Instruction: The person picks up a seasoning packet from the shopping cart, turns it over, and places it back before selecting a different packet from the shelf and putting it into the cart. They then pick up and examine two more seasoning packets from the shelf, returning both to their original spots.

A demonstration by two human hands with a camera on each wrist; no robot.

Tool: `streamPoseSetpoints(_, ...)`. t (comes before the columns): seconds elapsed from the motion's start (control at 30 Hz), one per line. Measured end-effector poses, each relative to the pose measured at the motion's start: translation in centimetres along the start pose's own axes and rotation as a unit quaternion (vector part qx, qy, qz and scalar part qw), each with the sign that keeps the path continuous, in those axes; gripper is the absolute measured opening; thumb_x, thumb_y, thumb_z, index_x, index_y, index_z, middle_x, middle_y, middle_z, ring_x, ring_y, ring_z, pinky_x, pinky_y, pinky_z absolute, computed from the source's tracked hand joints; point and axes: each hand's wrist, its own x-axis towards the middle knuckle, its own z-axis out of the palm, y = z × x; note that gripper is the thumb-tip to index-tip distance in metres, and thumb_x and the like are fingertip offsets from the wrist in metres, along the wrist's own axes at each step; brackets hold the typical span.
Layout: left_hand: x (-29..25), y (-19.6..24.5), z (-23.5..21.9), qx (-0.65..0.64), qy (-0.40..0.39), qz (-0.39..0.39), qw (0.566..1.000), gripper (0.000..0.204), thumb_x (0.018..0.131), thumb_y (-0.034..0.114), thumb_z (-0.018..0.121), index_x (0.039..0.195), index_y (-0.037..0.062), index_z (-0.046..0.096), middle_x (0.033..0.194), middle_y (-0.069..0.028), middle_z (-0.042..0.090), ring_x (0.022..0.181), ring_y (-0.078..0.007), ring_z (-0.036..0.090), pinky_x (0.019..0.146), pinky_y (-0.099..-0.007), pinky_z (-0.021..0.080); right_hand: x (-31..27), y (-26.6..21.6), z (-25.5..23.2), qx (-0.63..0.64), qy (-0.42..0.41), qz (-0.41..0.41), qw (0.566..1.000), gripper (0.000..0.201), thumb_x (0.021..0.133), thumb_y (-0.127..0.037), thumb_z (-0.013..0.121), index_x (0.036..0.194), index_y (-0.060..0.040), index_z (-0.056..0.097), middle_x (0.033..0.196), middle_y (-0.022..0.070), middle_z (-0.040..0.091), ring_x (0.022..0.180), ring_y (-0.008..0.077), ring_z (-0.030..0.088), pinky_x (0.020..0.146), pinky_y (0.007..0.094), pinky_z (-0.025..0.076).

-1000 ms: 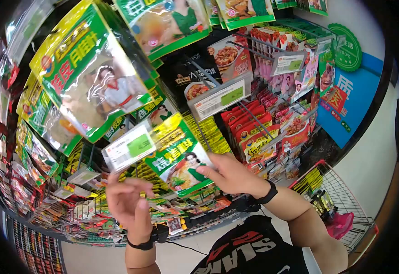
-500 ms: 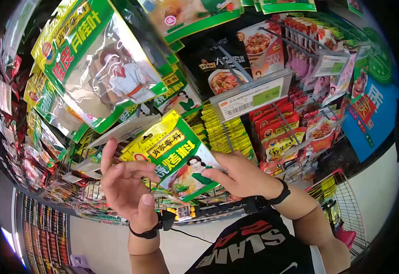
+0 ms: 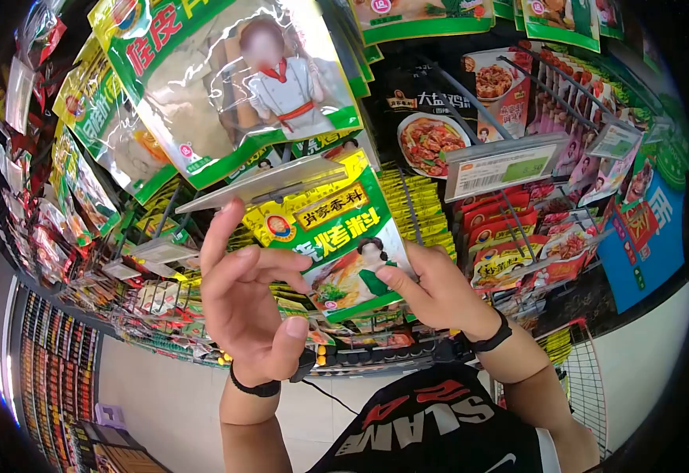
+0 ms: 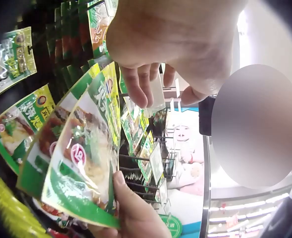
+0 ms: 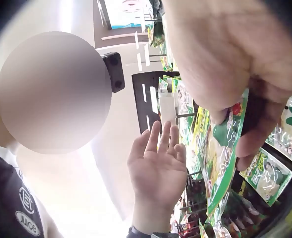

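Observation:
My right hand pinches the lower right edge of a green and yellow seasoning packet, thumb across its front. The packet's top edge sits right under a tilted price-tag holder. My left hand is to the left of the packet, palm up with loosely bent fingers; its index fingertip is right at the holder's lower edge. In the left wrist view the thumb of my right hand lies on the edge of the packet, with another packet close behind. The right wrist view shows my left hand with fingers spread.
Large spice packets hang on hooks directly above. To the right are another price tag and red sauce packets. A wire shopping cart stands at the lower right. More stocked shelves line the far left.
The price-tag holder has swung from facing forward to tilted up. My left hand has risen with it, index finger extended upward. My right hand still holds the packet, and the head view has shifted.

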Motion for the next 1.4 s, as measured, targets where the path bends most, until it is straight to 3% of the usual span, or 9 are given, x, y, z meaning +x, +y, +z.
streamPoseSetpoints(0.27,-0.2,-0.7,0.0,0.021,-0.026,0.023,0.999,0.066,0.082,0.017,0.071,0.139,0.0008,0.043,0.151,-0.0292,0.031,0.096,-0.0265,0.068,0.070,-0.0298,0.058,0.1,0.2,0.0,-0.077,-0.004,0.050,0.996,0.034,0.099,-0.029,0.057,0.119,-0.0007,0.058,0.091,0.0186,0.070,0.084,0.0379,0.065,0.081,0.0447,0.045)
streamPoseSetpoints(0.37,0.0,-1.1,-0.3,0.042,-0.032,0.034,0.998,0.066,0.082,0.017,0.071,0.140,0.0005,0.044,0.150,-0.0286,0.033,0.098,-0.0266,0.067,0.070,-0.0296,0.057,0.0,-0.2,0.4,-0.033,0.018,0.014,0.999,0.035,0.099,-0.029,0.057,0.119,0.0000,0.059,0.091,0.0196,0.069,0.085,0.0384,0.066,0.081,0.0451,0.046)
streamPoseSetpoints(0.67,-0.2,-1.4,-0.4,0.065,-0.033,0.044,0.996,0.073,0.084,0.027,0.071,0.143,-0.0012,0.041,0.152,-0.0279,0.033,0.101,-0.0246,0.064,0.073,-0.0295,0.056,0.4,-0.9,0.7,-0.010,0.014,0.014,1.000,0.031,0.101,-0.021,0.056,0.119,0.0041,0.056,0.088,0.0177,0.071,0.064,0.0263,0.072,0.062,0.0359,0.056)
streamPoseSetpoints(0.77,-0.6,-1.6,-0.5,0.062,-0.039,0.056,0.996,0.067,0.082,0.021,0.072,0.138,-0.0033,0.045,0.145,-0.0267,0.041,0.102,-0.0274,0.064,0.074,-0.0315,0.056,0.3,-1.7,0.5,0.003,-0.004,0.088,0.996,0.035,0.100,-0.026,0.057,0.119,0.0041,0.056,0.088,0.0193,0.070,0.071,0.0311,0.071,0.067,0.0408,0.054)
streamPoseSetpoints(0.87,-1.3,-1.4,-1.0,0.074,-0.048,0.026,0.996,0.054,0.078,0.015,0.073,0.127,-0.0021,0.059,0.125,-0.0214,0.062,0.102,-0.0291,0.065,0.082,-0.0355,0.052,0.2,-0.1,0.8,-0.076,0.027,0.024,0.996,0.040,0.099,-0.032,0.059,0.117,0.0035,0.056,0.087,0.0209,0.069,0.079,0.0378,0.068,0.071,0.0468,0.051)
streamPoseSetpoints(0.97,0.4,-0.7,-0.9,0.203,-0.163,0.055,0.964,0.048,0.075,0.015,0.074,0.120,0.0002,0.066,0.118,-0.0181,0.067,0.102,-0.0307,0.065,0.087,-0.0379,0.050,-0.1,0.6,0.9,-0.088,0.034,0.056,0.994,0.045,0.097,-0.038,0.061,0.115,0.0025,0.054,0.089,0.0225,0.067,0.083,0.0437,0.063,0.073,0.0507,0.047)
streamPoseSetpoints(1.2,0.8,-1.0,1.5,0.389,-0.261,-0.004,0.883,0.067,0.076,0.024,0.078,0.137,0.0081,0.055,0.149,-0.0221,0.041,0.132,-0.0459,0.040,0.108,-0.0558,0.031,-0.9,-2.0,0.8,-0.097,0.021,0.104,0.990,0.057,0.094,-0.036,0.066,0.125,0.0055,0.044,0.096,0.0272,0.065,0.093,0.0483,0.063,0.082,0.0530,0.050)
streamPoseSetpoints(1.3,1.0,-2.3,1.5,0.428,-0.256,0.000,0.867,0.076,0.077,0.022,0.077,0.145,0.0065,0.048,0.150,-0.0276,0.036,0.137,-0.0501,0.032,0.113,-0.0570,0.025,-1.6,-1.5,0.9,-0.284,0.111,-0.040,0.951,0.059,0.086,-0.022,0.071,0.129,0.0064,0.042,0.119,0.0267,0.057,0.112,0.0442,0.055,0.094,0.0482,0.046)
streamPoseSetpoints(1.4,2.4,-2.8,2.3,0.435,-0.262,0.020,0.861,0.084,0.078,0.023,0.077,0.151,0.0068,0.038,0.156,-0.0291,0.027,0.143,-0.0515,0.023,0.115,-0.0577,0.022,-2.1,-1.7,0.6,-0.296,0.164,-0.076,0.938,0.056,0.082,-0.017,0.073,0.126,0.0045,0.046,0.119,0.0242,0.056,0.114,0.0417,0.053,0.097,0.0464,0.045)
